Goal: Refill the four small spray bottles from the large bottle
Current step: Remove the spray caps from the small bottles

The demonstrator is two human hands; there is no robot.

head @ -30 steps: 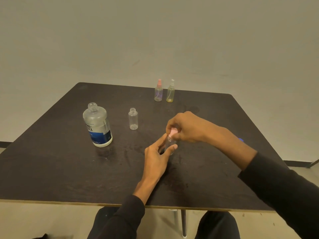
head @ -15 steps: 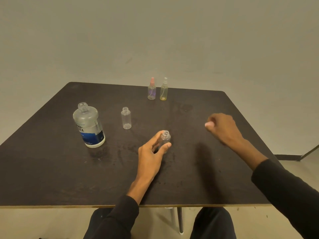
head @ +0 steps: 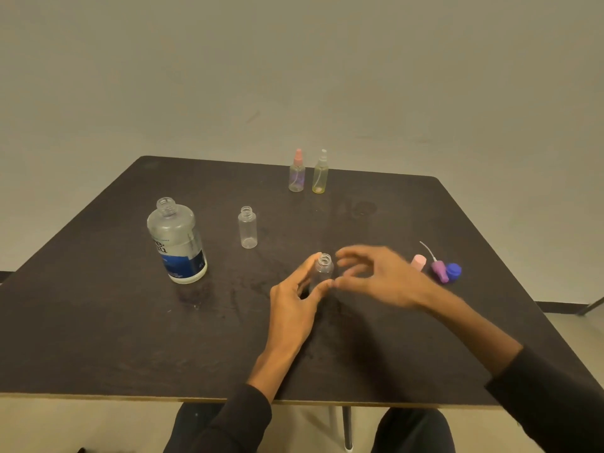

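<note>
Beside uncapped bottle (head: 323,271): right hand (head: 376,277) back, blurred, seemingly empty | left hand (head: 295,300) holds bottle

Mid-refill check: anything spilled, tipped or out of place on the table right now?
Nothing tipped. All bottles stand upright, including the large bottle. Faint smears mark the table near the left hand, maybe wetness; I cannot tell. Removed spray caps lie at right.
</note>
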